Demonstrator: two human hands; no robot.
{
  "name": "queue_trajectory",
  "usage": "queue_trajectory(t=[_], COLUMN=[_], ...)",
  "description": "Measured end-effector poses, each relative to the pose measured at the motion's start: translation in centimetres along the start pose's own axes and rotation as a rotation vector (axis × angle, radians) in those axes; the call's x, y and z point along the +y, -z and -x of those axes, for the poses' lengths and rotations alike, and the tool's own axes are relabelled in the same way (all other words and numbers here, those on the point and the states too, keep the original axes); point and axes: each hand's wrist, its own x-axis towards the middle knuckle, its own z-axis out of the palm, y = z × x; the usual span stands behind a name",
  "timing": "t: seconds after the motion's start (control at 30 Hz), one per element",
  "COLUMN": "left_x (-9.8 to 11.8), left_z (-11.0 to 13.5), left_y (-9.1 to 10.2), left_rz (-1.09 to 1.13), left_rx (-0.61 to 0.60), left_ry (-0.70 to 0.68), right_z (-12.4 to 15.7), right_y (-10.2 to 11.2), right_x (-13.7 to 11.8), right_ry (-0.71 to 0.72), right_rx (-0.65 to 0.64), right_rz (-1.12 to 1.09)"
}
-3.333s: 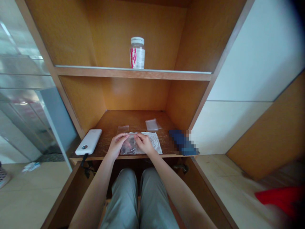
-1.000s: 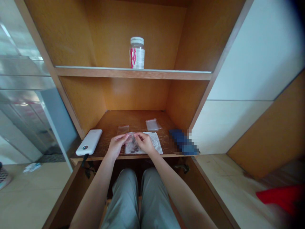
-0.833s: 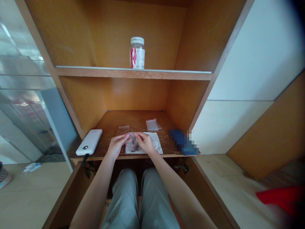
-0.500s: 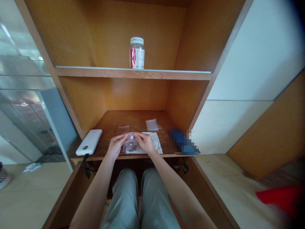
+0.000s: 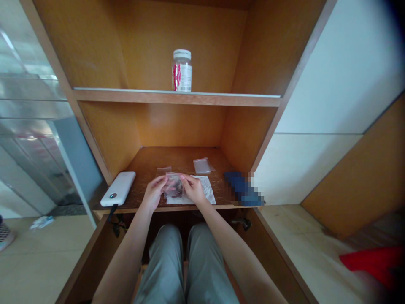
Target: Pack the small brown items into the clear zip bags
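Both my hands hold a small clear plastic bag (image 5: 174,186) with dark small pieces inside, lifted just above the lower wooden shelf (image 5: 148,162). My left hand (image 5: 154,193) pinches the bag's left top edge. My right hand (image 5: 193,189) pinches its right top edge. Under the bag lies a white sheet of paper (image 5: 207,189). Two empty clear bags lie behind, one (image 5: 163,170) near my left hand and one (image 5: 203,165) further right.
A white power bank (image 5: 118,188) with a dangling cable lies at the shelf's left front. A blurred blue object (image 5: 243,188) sits at the right front. A clear jar with a red-and-white label (image 5: 182,70) stands on the upper shelf. My knees are below.
The bag lay flat on the paper under my fingers; now both hands have lifted it upright by its top edge and raised it slightly.
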Motion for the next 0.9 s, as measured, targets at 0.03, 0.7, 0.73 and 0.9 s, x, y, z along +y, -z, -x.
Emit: queue_trajectory(t=[0.03,0.7,0.73,0.9], left_x=[0.0,2.4,2.7,2.3], left_z=[0.0,-3.4,-3.9,-5.5], left_y=[0.0,0.1,0.1,0.5], left_rz=[-0.018,-0.409,-0.472,-0.513], left_rx=[-0.008,0.222,0.247,0.278], left_ry=[-0.003,-0.291,-0.290,-0.196], right_z=[0.0,-0.1,-0.1,0.0], right_y=[0.0,0.0,0.0,-0.1], right_x=[0.1,1.3,1.3,1.4], right_ry=[-0.005,-0.004,-0.002,-0.005], right_rx=[0.014,0.097,0.092,0.089], right_rz=[-0.001,0.038,0.047,0.082])
